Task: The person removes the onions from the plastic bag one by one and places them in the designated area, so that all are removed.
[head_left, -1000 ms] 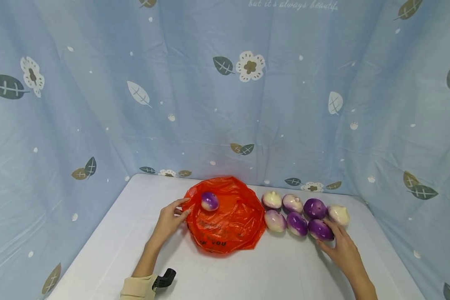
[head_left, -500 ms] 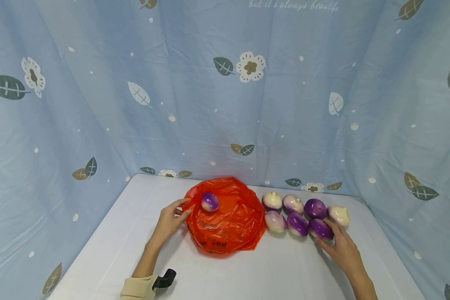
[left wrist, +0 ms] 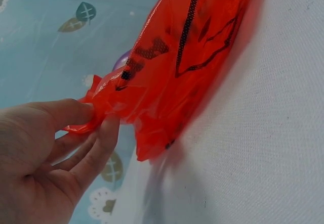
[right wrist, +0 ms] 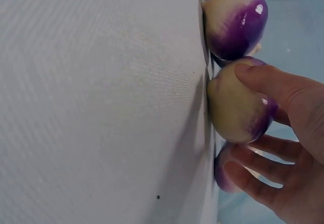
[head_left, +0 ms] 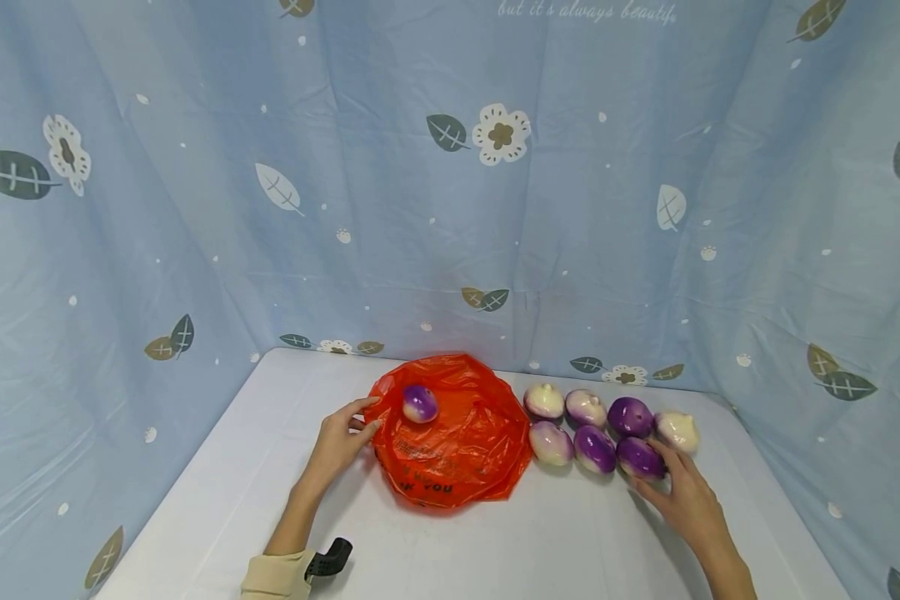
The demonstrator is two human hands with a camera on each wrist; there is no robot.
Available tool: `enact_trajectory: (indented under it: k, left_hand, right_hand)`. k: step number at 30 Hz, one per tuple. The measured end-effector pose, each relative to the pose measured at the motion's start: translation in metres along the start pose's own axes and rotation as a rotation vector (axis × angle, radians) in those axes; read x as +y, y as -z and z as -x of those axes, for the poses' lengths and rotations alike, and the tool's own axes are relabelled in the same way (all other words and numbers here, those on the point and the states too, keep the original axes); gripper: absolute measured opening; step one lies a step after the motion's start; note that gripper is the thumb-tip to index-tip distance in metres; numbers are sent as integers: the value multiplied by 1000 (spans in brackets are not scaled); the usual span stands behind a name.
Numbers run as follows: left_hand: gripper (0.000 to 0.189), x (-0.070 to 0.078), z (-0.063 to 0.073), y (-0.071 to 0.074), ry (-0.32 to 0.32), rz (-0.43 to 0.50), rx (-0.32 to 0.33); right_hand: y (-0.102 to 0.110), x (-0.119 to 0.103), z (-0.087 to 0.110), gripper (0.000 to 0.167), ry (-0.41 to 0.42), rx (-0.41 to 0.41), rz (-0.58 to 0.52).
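Observation:
With thumb and fingers my left hand [head_left: 337, 442] pinches the left rim of a red plastic bag [head_left: 457, 450], spread wide on the table. Inside the bag lies one purple-and-white turnip [head_left: 420, 403]. The left wrist view shows the thumb and fingers on the bag's gathered edge [left wrist: 109, 102]. At the front right of a group of turnips, my right hand [head_left: 690, 504] grips a mostly purple turnip [head_left: 640, 459]. In the right wrist view the thumb lies on one side of that turnip [right wrist: 235, 105], fingers on the other; it appears to rest on the table.
Two rows of turnips stand right of the bag, among them a pale turnip [head_left: 551, 442] by its edge and a white turnip [head_left: 677, 430] behind my right hand. A patterned blue curtain [head_left: 390, 208] surrounds the white table [head_left: 555, 542] at the back and sides.

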State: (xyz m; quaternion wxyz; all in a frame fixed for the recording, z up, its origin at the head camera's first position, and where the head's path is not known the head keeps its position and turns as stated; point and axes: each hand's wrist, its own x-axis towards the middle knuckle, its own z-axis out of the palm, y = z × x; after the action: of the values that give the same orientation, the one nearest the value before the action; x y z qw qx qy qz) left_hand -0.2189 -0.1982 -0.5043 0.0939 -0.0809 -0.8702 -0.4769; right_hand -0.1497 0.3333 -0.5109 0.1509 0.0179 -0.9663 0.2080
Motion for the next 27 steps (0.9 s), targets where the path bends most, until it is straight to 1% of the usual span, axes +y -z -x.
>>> enact_trajectory:
  k: [6,12,20,27]
  left_hand:
    - [39,1,1,0,-10,-9,3]
    - [40,2,1,0,-2,-7,-1]
    - [40,1,0,0,-7,-16,3]
    - [40,2,1,-1,1,-10,-2]
  right_hand:
    - [6,-4,1,73,21,39,32]
    - [17,-11,2,70,-6,44,64]
    - [26,-26,-3,65,21,74,34]
    - [30,-43,-10,62,68,142,-5]
